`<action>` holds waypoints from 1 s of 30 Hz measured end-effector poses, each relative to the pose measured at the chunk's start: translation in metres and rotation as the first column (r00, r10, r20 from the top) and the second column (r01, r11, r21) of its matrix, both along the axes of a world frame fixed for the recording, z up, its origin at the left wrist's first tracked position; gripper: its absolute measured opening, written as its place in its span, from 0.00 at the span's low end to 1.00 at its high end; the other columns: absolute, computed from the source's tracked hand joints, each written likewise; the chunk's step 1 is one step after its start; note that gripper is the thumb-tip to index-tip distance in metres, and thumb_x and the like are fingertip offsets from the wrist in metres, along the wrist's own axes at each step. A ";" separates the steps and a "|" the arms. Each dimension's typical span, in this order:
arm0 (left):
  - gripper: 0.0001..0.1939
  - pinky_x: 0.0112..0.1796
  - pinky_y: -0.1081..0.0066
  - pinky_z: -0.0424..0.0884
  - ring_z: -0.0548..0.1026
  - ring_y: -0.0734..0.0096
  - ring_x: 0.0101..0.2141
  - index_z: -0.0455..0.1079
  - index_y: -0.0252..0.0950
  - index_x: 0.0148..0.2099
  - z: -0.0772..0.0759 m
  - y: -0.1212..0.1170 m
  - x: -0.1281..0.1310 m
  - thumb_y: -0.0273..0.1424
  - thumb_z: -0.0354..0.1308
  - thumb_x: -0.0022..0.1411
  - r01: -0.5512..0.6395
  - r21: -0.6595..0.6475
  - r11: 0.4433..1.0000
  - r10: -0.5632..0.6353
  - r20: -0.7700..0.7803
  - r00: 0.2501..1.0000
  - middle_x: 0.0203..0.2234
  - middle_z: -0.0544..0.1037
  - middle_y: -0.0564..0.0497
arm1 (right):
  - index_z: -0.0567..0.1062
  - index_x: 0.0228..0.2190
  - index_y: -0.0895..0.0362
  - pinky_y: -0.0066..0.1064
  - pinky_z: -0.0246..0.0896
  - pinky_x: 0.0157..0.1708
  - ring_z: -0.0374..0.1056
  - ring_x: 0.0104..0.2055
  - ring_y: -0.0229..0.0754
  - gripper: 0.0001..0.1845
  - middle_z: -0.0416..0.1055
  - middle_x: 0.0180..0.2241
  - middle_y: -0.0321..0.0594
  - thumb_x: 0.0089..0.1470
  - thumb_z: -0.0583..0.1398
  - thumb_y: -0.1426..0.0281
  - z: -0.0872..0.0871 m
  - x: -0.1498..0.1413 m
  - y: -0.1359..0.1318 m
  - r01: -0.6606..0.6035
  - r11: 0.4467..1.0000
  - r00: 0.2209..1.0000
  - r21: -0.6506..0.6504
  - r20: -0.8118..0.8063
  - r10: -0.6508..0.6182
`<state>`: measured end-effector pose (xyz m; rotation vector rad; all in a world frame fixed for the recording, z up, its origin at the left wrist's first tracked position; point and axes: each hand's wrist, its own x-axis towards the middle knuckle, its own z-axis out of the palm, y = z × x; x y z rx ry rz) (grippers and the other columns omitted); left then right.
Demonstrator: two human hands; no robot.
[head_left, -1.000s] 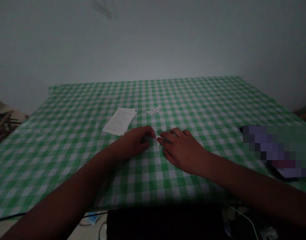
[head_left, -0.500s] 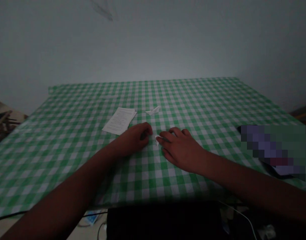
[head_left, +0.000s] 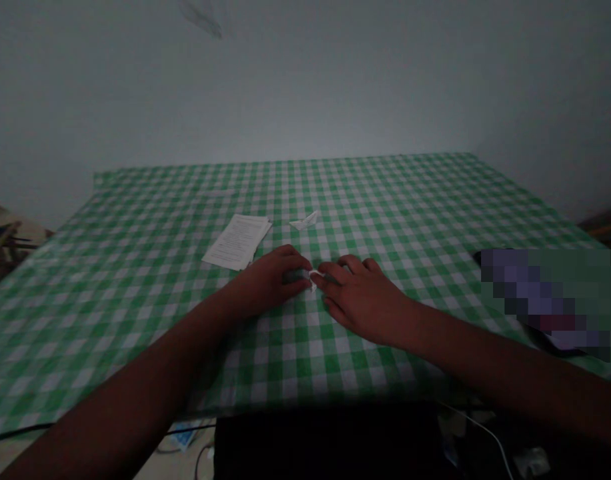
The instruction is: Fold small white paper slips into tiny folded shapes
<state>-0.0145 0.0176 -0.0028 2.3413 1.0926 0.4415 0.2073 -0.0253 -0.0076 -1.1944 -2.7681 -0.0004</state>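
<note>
A small piece of folded white paper (head_left: 313, 288) lies on the checked cloth between my two hands, mostly hidden by fingertips. My right hand (head_left: 362, 293) has its thumb tucked under and its index finger down on the paper, the other fingers curled beside it. From the other side, my left hand (head_left: 278, 277) reaches the paper's left edge with fingertips and thumb, the fingers bent round a small gap. Beyond them rests a folded white paper shape with a pointed end (head_left: 305, 221). Left of it lies a short stack of printed paper sheets (head_left: 238, 241).
A green-and-white checked cloth (head_left: 385, 200) covers the table, which reaches back to a plain wall (head_left: 305, 87). At the right is a dark-edged, blurred-out device (head_left: 540, 300). Cables (head_left: 490, 433) hang below the front edge.
My left hand has moved slightly right, and its fingertips and thumb have come to the small folded paper. My right hand stays nearly in place on it.
</note>
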 end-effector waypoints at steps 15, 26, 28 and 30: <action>0.09 0.48 0.63 0.69 0.73 0.66 0.42 0.74 0.40 0.42 -0.009 0.000 0.008 0.36 0.62 0.60 -0.066 0.010 0.998 0.066 0.023 0.998 0.42 0.72 0.50 | 0.78 0.45 0.50 0.41 0.56 0.43 0.61 0.45 0.48 0.14 0.72 0.49 0.39 0.64 0.53 0.67 0.005 0.004 0.021 -0.024 0.985 0.985 -0.169 -0.172 -0.005; 0.10 0.49 0.63 0.69 0.73 0.66 0.44 0.72 0.39 0.46 -0.006 0.003 0.002 0.33 0.56 0.63 -0.011 -0.021 1.000 0.011 -0.003 1.000 0.43 0.71 0.50 | 0.79 0.39 0.52 0.38 0.51 0.41 0.60 0.43 0.45 0.10 0.73 0.42 0.38 0.63 0.57 0.65 -0.012 -0.004 0.032 -0.002 0.989 0.960 -0.147 -0.278 -0.040; 0.10 0.49 0.64 0.69 0.73 0.66 0.44 0.72 0.39 0.46 -0.006 0.004 0.002 0.32 0.56 0.63 -0.002 -0.022 1.000 0.002 0.001 1.000 0.42 0.71 0.50 | 0.78 0.39 0.52 0.38 0.50 0.40 0.60 0.43 0.46 0.10 0.73 0.42 0.38 0.62 0.57 0.64 -0.012 -0.006 0.030 0.021 0.991 0.965 -0.130 -0.258 -0.055; 0.10 0.49 0.64 0.69 0.73 0.67 0.43 0.73 0.38 0.46 -0.007 0.005 0.001 0.31 0.55 0.63 0.000 -0.027 1.000 0.000 0.007 1.000 0.42 0.71 0.49 | 0.77 0.40 0.52 0.38 0.49 0.39 0.59 0.44 0.47 0.10 0.73 0.43 0.38 0.62 0.57 0.64 -0.011 -0.009 0.027 0.061 0.994 0.972 -0.094 -0.220 -0.080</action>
